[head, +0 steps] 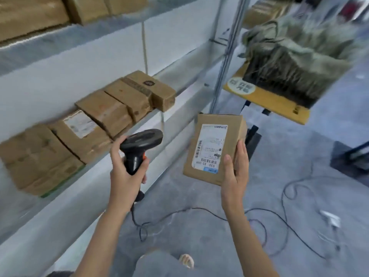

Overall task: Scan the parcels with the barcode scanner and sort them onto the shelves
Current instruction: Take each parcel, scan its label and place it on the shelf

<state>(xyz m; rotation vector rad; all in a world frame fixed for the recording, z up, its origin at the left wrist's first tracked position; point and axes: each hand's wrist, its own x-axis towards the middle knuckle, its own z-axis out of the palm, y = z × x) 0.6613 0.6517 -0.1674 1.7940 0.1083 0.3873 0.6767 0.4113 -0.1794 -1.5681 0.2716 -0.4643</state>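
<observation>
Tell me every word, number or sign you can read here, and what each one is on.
"530- D5 069": large print, seen upside down, on the white shipping label of the parcel held in the right hand.
Barcodes and small print on that label: too small to read.
Round sign on the yellow board: blurred characters, unreadable.
Label on a shelf box: blurred, unreadable.

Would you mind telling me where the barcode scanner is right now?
The barcode scanner is in the left hand, centre of the head view, just left of the labelled parcel and in front of the shelf.
</observation>
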